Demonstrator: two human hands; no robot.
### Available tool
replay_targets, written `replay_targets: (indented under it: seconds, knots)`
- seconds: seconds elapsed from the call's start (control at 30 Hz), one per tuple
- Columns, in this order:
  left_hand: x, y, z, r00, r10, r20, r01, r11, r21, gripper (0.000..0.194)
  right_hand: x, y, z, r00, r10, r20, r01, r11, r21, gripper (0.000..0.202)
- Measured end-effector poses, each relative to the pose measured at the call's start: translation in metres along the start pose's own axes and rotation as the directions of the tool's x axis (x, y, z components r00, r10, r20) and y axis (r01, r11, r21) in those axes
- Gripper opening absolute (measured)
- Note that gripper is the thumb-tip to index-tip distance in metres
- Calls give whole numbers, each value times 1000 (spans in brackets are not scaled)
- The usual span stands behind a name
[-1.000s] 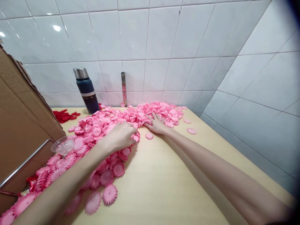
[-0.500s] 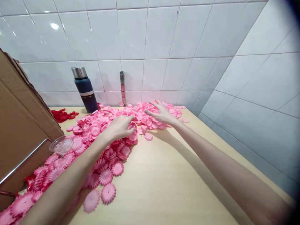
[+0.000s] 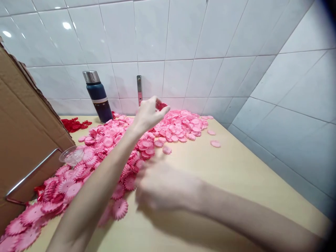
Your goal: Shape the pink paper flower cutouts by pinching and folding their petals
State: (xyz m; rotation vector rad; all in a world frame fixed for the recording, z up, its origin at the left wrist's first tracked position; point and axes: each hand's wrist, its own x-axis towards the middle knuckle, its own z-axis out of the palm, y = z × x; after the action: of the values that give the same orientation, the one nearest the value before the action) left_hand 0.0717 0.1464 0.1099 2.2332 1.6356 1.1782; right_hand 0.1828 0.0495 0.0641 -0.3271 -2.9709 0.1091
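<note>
My left hand [image 3: 151,111] is raised over the far part of the pile, close to the tiled wall. Its fingers are curled around a dark red scalloped piece [image 3: 161,105], of which only a part shows beside the thumb. Low over the near table, at the right edge of the heap of pink scalloped discs [image 3: 181,126], is my right hand [image 3: 168,185]. Motion smears its fingers, and whether anything is in them does not show. The pink discs look like thin, notched flower layers, many of them overlapping.
A dark blue bottle [image 3: 99,96] stands by the wall, with red petal pieces [image 3: 75,124] to its left. A clear plastic dish [image 3: 71,156] rests against the pile. On the left rises a cardboard box [image 3: 31,115]. Loose pink discs [image 3: 215,143] lie at right.
My left hand has risen away from me and now has a red piece in it. The right hand, spread over the far pile before, has swept back towards me and left.
</note>
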Motion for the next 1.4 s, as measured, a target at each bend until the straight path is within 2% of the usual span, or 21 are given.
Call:
replay_targets:
  seconds: [0.03,0.07,0.1,0.17,0.23,0.3,0.33,0.43,0.5,0.57,0.67,0.83,0.87,0.93,1.0,1.03,1.07,1.1,1.17,1.27,1.4]
  knots:
    - [8,7,10,1000,-5,6,5,1000,-19,28,5,-10,1,991,-130,29,129,991,33,34]
    - [14,12,19,1000,-2,25,3,999,-34,27,9,-11,0,987,-157,43,154,986,67,32]
    - [18,17,26,999,-2,41,4,999,-43,25,11,-4,-4,992,-93,83,88,994,69,28]
    - [23,24,36,997,54,62,-51,997,-50,22,8,29,-15,967,254,24,-254,967,-15,21]
    - [26,28,39,993,115,-12,-115,989,-97,19,-2,65,-27,834,507,-217,-526,850,-36,21]
    - [30,31,40,986,148,-73,-157,979,-132,15,-12,80,-30,741,575,-348,-629,775,-58,25]
    - [32,33,41,983,156,-95,-168,976,-139,15,-16,77,-28,738,563,-372,-631,772,-82,26]
    - [36,39,49,980,180,-81,-190,972,-136,15,-18,39,-13,918,366,-152,-387,912,-137,23]
    - [34,39,56,977,212,17,-208,970,-128,16,-17,14,-3,977,211,-25,-212,975,-67,26]
    - [28,34,60,970,213,113,-202,974,-102,19,-20,2,0,994,95,51,-98,993,59,26]
    - [17,21,56,971,172,168,-164,984,-65,25,-33,6,-9,992,129,13,-128,956,263,26]
    - [-5,-1,42,970,156,189,-146,987,-68,25,-58,37,-21,974,179,138,-223,678,700,32]
    - [-10,-4,42,962,168,216,-158,985,-64,25,-63,48,-21,953,272,135,-286,659,696,35]
    - [-20,-9,46,935,165,314,-165,986,-27,23,-75,75,-18,808,587,-44,-414,619,668,44]
    - [-27,-14,57,902,150,404,-194,979,68,22,-90,105,-15,535,825,-183,-472,472,745,53]
    - [-29,-16,64,901,139,411,-194,976,96,22,-99,119,-14,431,886,-169,-460,377,804,59]
    - [-30,-18,71,898,133,419,-196,974,111,21,-109,132,-12,378,912,-161,-457,334,824,60]
    - [-30,-19,79,896,128,426,-199,972,126,20,-120,142,-10,325,929,-176,-525,332,784,56]
    - [-28,-22,93,894,120,432,-206,966,157,22,-143,159,-2,190,937,-293,-806,320,499,36]
    - [-21,-24,108,891,117,438,-222,955,196,23,-170,172,19,122,948,-293,-879,241,413,28]
    - [-16,-31,115,891,123,437,-244,941,233,24,-184,179,43,118,962,-246,-857,224,465,19]
